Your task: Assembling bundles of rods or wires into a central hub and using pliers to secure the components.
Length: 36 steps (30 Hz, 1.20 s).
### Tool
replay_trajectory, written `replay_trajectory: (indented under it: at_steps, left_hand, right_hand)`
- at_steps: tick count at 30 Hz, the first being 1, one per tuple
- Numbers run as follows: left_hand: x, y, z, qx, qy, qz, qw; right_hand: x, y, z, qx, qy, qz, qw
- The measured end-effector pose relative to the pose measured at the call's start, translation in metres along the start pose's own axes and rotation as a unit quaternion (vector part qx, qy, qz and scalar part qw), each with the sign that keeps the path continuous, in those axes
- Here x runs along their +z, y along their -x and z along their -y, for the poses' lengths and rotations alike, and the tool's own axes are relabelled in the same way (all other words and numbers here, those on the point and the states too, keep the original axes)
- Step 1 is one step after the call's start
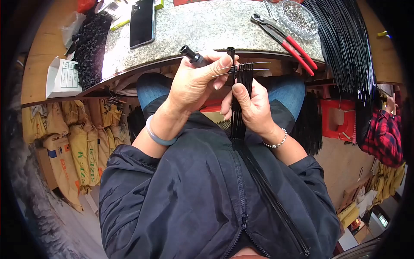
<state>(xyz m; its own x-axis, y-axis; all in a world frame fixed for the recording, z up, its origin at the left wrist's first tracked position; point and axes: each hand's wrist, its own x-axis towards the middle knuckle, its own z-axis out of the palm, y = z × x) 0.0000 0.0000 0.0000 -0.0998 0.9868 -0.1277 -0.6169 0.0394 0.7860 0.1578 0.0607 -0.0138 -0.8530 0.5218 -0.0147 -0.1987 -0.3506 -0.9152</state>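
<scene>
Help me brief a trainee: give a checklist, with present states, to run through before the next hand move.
1. Left hand holds the black cylinder: ok.
2. Right hand holds the black strands: ok.
3. Thin metal rods cross the strands: ok.
4. Red-handled cutters fully on the tabletop: not ok, handles overhang its edge.
5. Trailing strands off the jacket: not ok, they lie across it.
6. Strand count: cannot tell, they overlap.

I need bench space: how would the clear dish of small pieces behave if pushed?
The clear dish would probably slide, since it appears to rest flat on the speckled tabletop. Its small pieces could spill if jolted; no lid shows. It may crack if dropped, as it looks like glass or hard plastic.
</scene>
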Motion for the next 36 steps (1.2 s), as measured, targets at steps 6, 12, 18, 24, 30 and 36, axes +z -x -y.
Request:
replay_trajectory:
  at_steps: [6,12,18,24,30,36]
  left_hand:
    - [0.007,0.013,0.008,0.064,0.035,-0.019,0.997]
    - [0.006,0.015,0.005,0.068,-0.055,-0.019,0.996]
    - [0.024,0.017,0.002,0.093,-0.089,-0.069,0.989]
    - [0.02,0.01,0.011,0.139,-0.13,-0.126,0.974]
    - [0.015,0.011,0.01,0.046,0.026,-0.035,0.998]
    - [0.011,0.004,0.014,0.014,0.05,-0.081,0.995]
  right_hand:
    - [-0.001,-0.001,0.002,0.011,-0.004,-0.008,1.0]
    - [-0.003,0.0,-0.003,0.028,0.004,0.017,0.999]
    - [0.002,-0.001,-0.005,-0.023,-0.009,-0.009,1.0]
    - [-0.002,0.002,-0.006,-0.018,0.008,0.012,1.0]
    - [-0.008,-0.002,-0.005,0.024,-0.003,0.03,0.999]
    - [-0.006,-0.002,-0.006,0.031,0.002,0.024,0.999]
